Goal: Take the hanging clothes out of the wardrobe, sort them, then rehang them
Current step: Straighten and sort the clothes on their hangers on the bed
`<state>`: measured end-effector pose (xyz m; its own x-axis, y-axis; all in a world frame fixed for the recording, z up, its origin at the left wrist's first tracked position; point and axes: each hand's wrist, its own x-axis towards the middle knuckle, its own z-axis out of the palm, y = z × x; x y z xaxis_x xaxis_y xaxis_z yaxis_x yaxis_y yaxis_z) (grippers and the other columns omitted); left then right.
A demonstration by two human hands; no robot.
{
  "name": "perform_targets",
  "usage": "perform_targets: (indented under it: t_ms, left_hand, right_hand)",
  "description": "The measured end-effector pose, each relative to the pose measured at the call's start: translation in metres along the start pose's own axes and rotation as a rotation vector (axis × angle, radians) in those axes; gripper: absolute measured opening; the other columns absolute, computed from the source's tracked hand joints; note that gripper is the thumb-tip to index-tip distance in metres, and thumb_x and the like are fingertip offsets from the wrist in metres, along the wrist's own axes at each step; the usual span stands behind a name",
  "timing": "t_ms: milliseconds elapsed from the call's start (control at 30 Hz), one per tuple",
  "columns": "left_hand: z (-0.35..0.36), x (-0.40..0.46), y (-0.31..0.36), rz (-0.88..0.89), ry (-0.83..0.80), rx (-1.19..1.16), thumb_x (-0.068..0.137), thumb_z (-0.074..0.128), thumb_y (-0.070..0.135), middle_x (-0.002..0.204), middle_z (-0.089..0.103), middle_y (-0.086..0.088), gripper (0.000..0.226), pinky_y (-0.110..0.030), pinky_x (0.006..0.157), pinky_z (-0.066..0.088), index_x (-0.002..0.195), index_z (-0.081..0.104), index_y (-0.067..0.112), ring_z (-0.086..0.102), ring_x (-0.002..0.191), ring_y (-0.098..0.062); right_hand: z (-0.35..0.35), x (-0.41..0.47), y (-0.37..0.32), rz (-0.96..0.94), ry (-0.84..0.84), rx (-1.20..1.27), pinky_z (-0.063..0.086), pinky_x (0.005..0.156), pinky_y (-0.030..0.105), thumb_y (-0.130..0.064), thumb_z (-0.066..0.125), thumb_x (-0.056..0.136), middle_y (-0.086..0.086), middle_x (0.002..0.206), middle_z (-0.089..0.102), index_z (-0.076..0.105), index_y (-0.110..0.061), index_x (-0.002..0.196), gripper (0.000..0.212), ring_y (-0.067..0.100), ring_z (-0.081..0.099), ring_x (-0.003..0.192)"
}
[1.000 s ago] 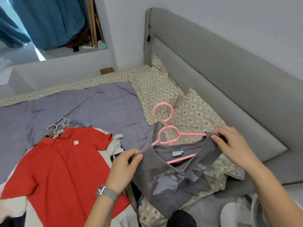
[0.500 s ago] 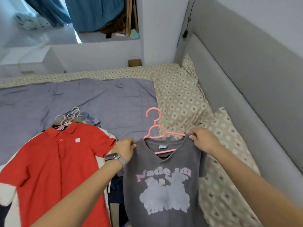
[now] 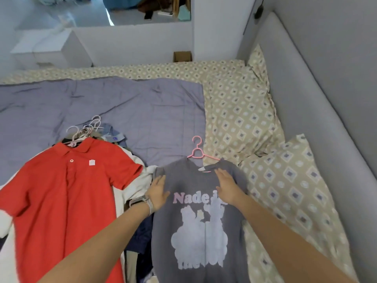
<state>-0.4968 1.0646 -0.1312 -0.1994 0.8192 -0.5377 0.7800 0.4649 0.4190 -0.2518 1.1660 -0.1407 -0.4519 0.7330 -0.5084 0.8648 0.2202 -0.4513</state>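
Observation:
A grey printed T-shirt (image 3: 195,237) lies flat on the bed, front up, on a pink hanger (image 3: 196,151) whose hook pokes out past the collar. My left hand (image 3: 158,192) rests flat on the shirt's left chest, fingers extended. My right hand (image 3: 228,187) lies flat on its right chest, over part of the print. Neither hand grips anything. To the left, a red polo shirt (image 3: 67,201) tops a pile of clothes, with several pale hanger hooks (image 3: 85,129) bunched above its collar.
A blue-grey quilt (image 3: 114,113) covers the bed's middle. Two patterned beige pillows (image 3: 238,117) lie along the grey padded headboard (image 3: 318,103) on the right. Behind the bed are a white ledge and a small cardboard box (image 3: 182,56).
The grey T-shirt has gone from held up by its shoulders to lying flat on the bed. Both hands released the shoulders and now press flat on its chest.

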Motion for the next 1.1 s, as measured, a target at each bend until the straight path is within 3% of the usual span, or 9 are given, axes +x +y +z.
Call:
perform_targets:
  t_ms: [100, 200, 467, 567, 600, 667, 733, 1000, 1100]
  left_hand:
    - [-0.004, -0.027, -0.037, -0.045, 0.016, 0.007, 0.091, 0.051, 0.014, 0.145, 0.035, -0.017, 0.057, -0.028, 0.11, 0.026, 0.143, 0.03, 0.005, 0.034, 0.134, -0.028]
    - [-0.018, -0.052, -0.071, -0.125, 0.052, 0.023, 0.093, 0.05, 0.016, 0.143, 0.038, -0.016, 0.055, -0.026, 0.107, 0.028, 0.143, 0.029, 0.006, 0.038, 0.132, -0.028]
    - [-0.061, -0.114, -0.161, -0.245, 0.138, 0.044, 0.091, 0.052, 0.023, 0.142, 0.04, -0.011, 0.055, -0.027, 0.109, 0.03, 0.142, 0.034, 0.01, 0.039, 0.132, -0.023]
    - [-0.085, -0.124, -0.198, -0.268, 0.163, 0.043, 0.091, 0.053, 0.024, 0.14, 0.041, -0.012, 0.054, -0.024, 0.108, 0.029, 0.14, 0.036, 0.01, 0.04, 0.131, -0.023]
    - [-0.095, -0.125, -0.215, -0.272, 0.17, 0.048, 0.091, 0.054, 0.024, 0.14, 0.042, -0.012, 0.054, -0.024, 0.107, 0.029, 0.14, 0.036, 0.009, 0.04, 0.131, -0.023]
    - [-0.112, -0.121, -0.241, -0.284, 0.179, 0.045, 0.091, 0.054, 0.025, 0.14, 0.043, -0.013, 0.054, -0.025, 0.106, 0.029, 0.139, 0.037, 0.008, 0.04, 0.131, -0.025]
    - [-0.134, -0.115, -0.275, -0.294, 0.187, 0.036, 0.091, 0.054, 0.025, 0.14, 0.043, -0.015, 0.054, -0.025, 0.106, 0.029, 0.139, 0.037, 0.006, 0.039, 0.131, -0.026]
    - [-0.206, -0.067, -0.408, -0.294, 0.279, -0.103, 0.086, 0.061, 0.017, 0.128, 0.055, -0.018, 0.044, -0.028, 0.101, 0.034, 0.127, 0.051, 0.002, 0.047, 0.122, -0.03]
    - [-0.234, -0.033, -0.446, -0.311, 0.325, -0.13, 0.084, 0.063, 0.015, 0.122, 0.057, -0.02, 0.041, -0.032, 0.099, 0.039, 0.122, 0.054, 0.002, 0.053, 0.115, -0.033]
  right_hand:
    - [0.022, -0.009, -0.014, -0.045, -0.045, 0.032, 0.014, 0.116, 0.03, -0.013, 0.048, 0.097, 0.012, 0.156, 0.022, 0.021, -0.006, 0.149, 0.059, 0.026, 0.018, 0.144]
    - [0.03, -0.015, -0.041, -0.054, -0.054, 0.065, 0.023, 0.115, 0.032, -0.014, 0.049, 0.095, 0.011, 0.15, 0.035, 0.032, -0.007, 0.145, 0.053, 0.026, 0.031, 0.139]
    - [0.037, -0.028, -0.152, -0.107, -0.123, 0.098, 0.034, 0.103, 0.026, -0.018, 0.054, 0.093, 0.009, 0.144, 0.044, 0.033, -0.01, 0.143, 0.055, 0.022, 0.045, 0.129]
    - [0.045, -0.035, -0.2, -0.15, -0.128, 0.123, 0.044, 0.083, 0.016, -0.02, 0.053, 0.094, 0.006, 0.145, 0.042, 0.033, -0.013, 0.143, 0.054, 0.007, 0.06, 0.093]
    - [0.051, -0.037, -0.218, -0.164, -0.121, 0.14, 0.044, 0.077, 0.012, -0.02, 0.053, 0.094, 0.005, 0.145, 0.042, 0.033, -0.014, 0.143, 0.054, 0.002, 0.061, 0.091]
    - [0.06, -0.038, -0.243, -0.176, -0.109, 0.168, 0.041, 0.089, 0.017, -0.02, 0.055, 0.093, 0.005, 0.146, 0.042, 0.032, -0.014, 0.144, 0.057, 0.01, 0.053, 0.119]
    - [0.076, -0.036, -0.272, -0.166, -0.09, 0.194, 0.034, 0.101, 0.021, -0.022, 0.059, 0.091, 0.006, 0.145, 0.042, 0.032, -0.014, 0.144, 0.06, 0.017, 0.043, 0.131]
    - [0.131, 0.003, -0.373, -0.05, -0.017, 0.158, 0.033, 0.106, 0.027, -0.029, 0.065, 0.085, 0.005, 0.142, 0.044, 0.035, -0.014, 0.143, 0.067, 0.019, 0.04, 0.132]
    - [0.143, 0.022, -0.404, -0.009, 0.035, 0.18, 0.037, 0.099, 0.025, -0.027, 0.068, 0.082, 0.004, 0.131, 0.053, 0.044, -0.012, 0.135, 0.06, 0.02, 0.048, 0.124]
